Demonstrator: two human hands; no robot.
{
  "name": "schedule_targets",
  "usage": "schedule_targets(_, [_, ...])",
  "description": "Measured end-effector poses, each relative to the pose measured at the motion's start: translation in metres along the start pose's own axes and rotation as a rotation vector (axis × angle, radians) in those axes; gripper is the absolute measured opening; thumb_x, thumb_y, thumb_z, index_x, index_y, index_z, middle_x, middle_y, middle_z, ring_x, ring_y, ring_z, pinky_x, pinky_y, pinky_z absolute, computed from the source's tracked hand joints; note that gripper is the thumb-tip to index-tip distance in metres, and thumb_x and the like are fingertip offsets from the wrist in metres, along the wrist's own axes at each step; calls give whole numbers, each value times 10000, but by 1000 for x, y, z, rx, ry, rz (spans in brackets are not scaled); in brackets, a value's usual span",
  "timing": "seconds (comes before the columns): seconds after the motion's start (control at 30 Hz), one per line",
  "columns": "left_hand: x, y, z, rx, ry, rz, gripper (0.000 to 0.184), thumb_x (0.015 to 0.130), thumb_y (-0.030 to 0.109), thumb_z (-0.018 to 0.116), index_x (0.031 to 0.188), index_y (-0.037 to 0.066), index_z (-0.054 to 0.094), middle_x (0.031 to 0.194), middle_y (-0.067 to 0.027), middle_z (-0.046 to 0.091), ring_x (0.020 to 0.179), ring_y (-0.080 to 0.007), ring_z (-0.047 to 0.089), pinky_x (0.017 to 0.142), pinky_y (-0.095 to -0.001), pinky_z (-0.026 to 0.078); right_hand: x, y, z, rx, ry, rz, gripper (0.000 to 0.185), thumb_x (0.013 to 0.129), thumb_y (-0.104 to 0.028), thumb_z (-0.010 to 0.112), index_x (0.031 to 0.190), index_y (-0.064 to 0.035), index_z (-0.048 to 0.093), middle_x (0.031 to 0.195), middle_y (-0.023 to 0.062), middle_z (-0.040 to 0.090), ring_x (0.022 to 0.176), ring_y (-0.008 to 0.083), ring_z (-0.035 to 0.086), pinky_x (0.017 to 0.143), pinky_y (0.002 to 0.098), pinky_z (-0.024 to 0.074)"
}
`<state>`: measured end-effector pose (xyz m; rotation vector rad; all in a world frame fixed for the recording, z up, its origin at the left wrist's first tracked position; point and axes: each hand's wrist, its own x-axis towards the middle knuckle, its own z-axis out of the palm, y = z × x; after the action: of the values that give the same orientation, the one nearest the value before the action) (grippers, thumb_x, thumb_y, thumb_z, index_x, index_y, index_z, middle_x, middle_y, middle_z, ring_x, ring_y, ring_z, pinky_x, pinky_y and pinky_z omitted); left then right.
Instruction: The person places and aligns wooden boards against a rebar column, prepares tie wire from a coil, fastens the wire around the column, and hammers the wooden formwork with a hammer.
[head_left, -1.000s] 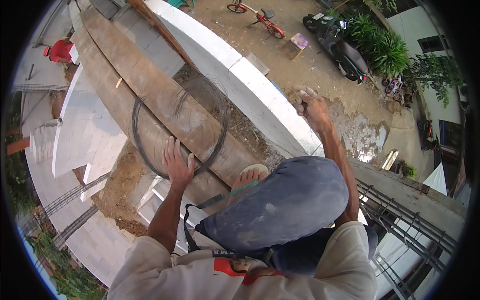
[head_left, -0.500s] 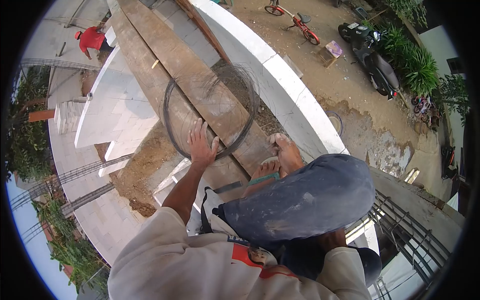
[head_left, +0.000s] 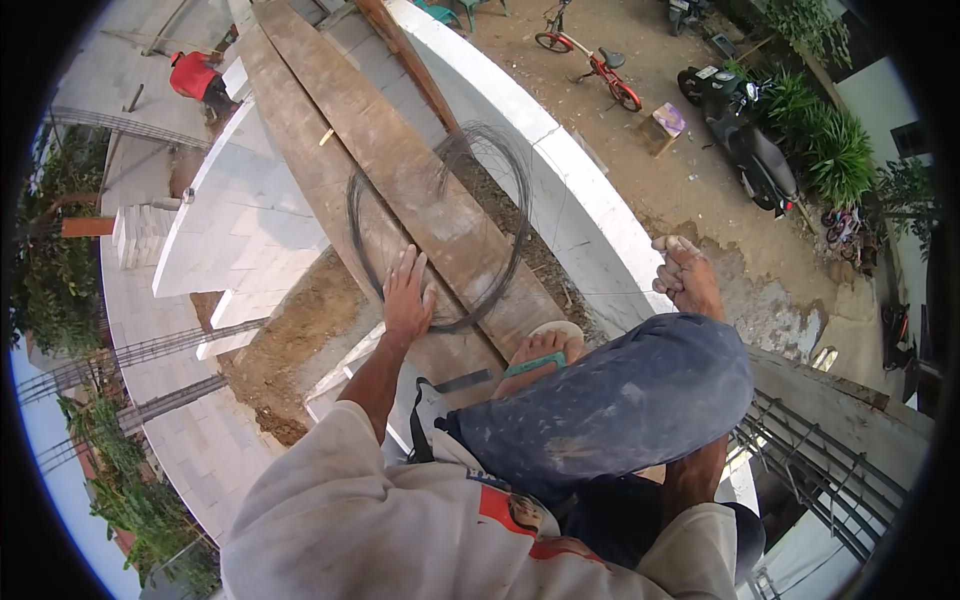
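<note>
A loose coil of thin dark wire (head_left: pixel 522 215) lies across two long brown planks (head_left: pixel 385 130). My left hand (head_left: pixel 408 298) rests flat on the lower left of the coil, fingers spread over wire and plank. Out to the right, my right hand (head_left: pixel 688 275) is raised beside the white wall top, its fingers curled together; a faint thin strand seems to run near it, but what the fingers hold is too small to make out. My sandalled foot (head_left: pixel 545 350) stands on the planks between the hands.
A curved white wall (head_left: pixel 570 160) runs along the right of the planks. Rebar (head_left: pixel 820 450) sticks out at the lower right. A person in red (head_left: pixel 192 76) bends at the upper left. Below are a red bicycle (head_left: pixel 610 80) and a motorbike (head_left: pixel 745 145).
My right hand went from the raised position down near the foot, then back out to the right over the wall. My left hand stays on the coil. The view has shifted.
</note>
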<state>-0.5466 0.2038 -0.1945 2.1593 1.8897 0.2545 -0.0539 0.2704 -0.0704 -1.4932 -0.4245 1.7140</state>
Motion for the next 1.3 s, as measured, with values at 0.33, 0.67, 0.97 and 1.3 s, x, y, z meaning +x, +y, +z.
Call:
schedule_targets(0.33, [5,-6,8,-96,160,27,497,969,201,638,1427,28,552,1567,-184,444,1428,-397,443,1174,-500,367,-4,-51,-78,15,298,-128,250,1099,-250,491,1068,-46,631,600,-84,316,479,56,285,519,264,349])
schedule_targets(0.67, [26,4,-25,94,23,-47,481,871,197,761,1300,45,604,1235,-155,562,1150,-386,523,1000,-493,422,-12,-46,-28,-25,246,-117,269,1109,-268,470,1100,-40,610,604,-82,313,474,57,287,509,265,329])
schedule_targets(0.97, [52,-23,-1,177,640,-792,635,768,363,874,1160,-51,594,1106,-257,550,1083,-429,540,856,-535,427,-7,-37,-36,5,142,-140,273,1118,-250,432,1096,-32,595,596,-75,315,465,55,285,453,251,271])
schedule_targets(1.3, [62,-108,-3,-155,378,-417,318,782,205,745,758,-74,594,662,-274,585,725,-502,636,672,-527,510,-9,-49,-62,8,231,-190,278,1106,-258,479,1113,-22,625,598,-80,311,466,56,266,451,261,266])
